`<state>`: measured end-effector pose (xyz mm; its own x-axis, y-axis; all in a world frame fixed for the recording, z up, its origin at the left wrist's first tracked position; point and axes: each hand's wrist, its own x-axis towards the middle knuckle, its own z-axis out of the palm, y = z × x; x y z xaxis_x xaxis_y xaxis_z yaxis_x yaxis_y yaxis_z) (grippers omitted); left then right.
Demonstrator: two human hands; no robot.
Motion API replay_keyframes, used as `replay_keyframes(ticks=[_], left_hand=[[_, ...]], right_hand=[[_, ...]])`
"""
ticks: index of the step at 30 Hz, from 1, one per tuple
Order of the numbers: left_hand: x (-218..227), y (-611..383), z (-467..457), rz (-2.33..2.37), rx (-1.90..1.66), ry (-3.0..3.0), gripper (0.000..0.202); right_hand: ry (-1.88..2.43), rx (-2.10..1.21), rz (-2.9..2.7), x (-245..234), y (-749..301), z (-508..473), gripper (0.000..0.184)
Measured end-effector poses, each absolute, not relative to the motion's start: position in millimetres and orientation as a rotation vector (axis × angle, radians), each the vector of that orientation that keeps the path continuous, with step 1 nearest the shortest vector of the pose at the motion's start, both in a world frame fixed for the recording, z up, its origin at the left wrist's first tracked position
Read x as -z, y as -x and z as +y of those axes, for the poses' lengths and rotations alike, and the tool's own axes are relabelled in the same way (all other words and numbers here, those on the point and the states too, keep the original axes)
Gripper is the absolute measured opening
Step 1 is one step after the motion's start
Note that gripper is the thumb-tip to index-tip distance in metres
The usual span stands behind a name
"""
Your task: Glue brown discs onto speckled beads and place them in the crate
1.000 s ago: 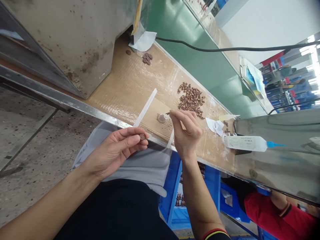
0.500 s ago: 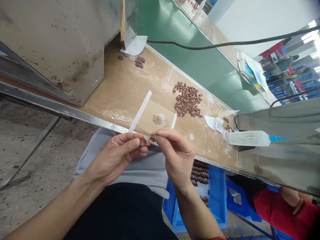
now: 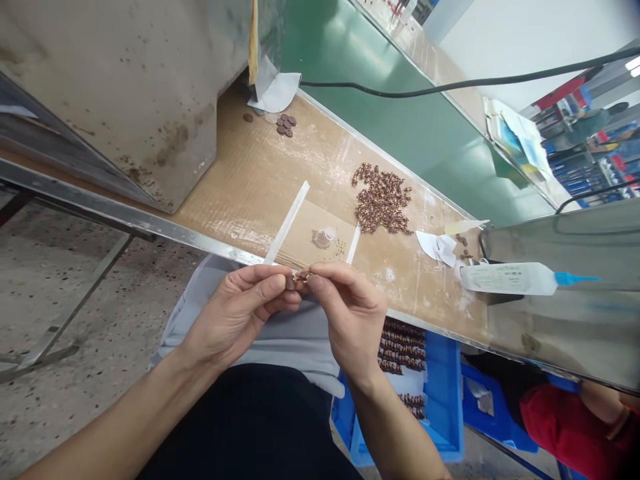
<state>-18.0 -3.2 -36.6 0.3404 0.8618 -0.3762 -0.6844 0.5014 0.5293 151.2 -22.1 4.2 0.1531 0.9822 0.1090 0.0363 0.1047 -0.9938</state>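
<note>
My left hand (image 3: 240,310) pinches a small round brown disc (image 3: 289,283) between thumb and forefinger, just below the bench's metal edge. My right hand (image 3: 345,313) pinches a tiny brown and gold part (image 3: 303,275) and holds it against the disc, so the fingertips of both hands meet. On the cardboard-covered bench (image 3: 250,173) beyond them lie a heap of small brown parts (image 3: 383,199), a little clear cup (image 3: 324,236) and two white strips (image 3: 288,222).
A few brown discs (image 3: 285,125) lie at the far left by a stained metal housing (image 3: 130,87). A white glue tube with a blue tip (image 3: 515,279) lies at right. A blue bin (image 3: 405,387) of parts sits under the bench. A person's red sleeve (image 3: 560,427) shows lower right.
My right hand came back from the clear cup on the bench to my left hand, bringing a tiny part up to the disc. The left hand stayed put.
</note>
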Motion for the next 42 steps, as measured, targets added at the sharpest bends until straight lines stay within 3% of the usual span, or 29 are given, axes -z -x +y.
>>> replay_keyframes(ticks=[9,19,27,37,42], left_hand=[[35,19,-3,0.673,-1.032,-0.301,0.02],[29,18,-7,0.713,-1.037,-0.3,0.021],[23,22,-7,0.772,-1.009,-0.314,0.021],[12,22,-4,0.858,-0.992,-0.379,0.022],[9,18,-3,0.877,-0.996,-0.394,0.022]], right_hand=[[1.215,-0.888,-1.292,-4,-152,-22,0.018],[1.141,-0.523,-1.498,2,-150,-25,0.032],[1.119,-0.515,-1.545,3,-154,-25,0.031],[1.125,-0.507,-1.577,1,-159,-29,0.05],[1.124,-0.434,-1.572,4,-160,-30,0.049]])
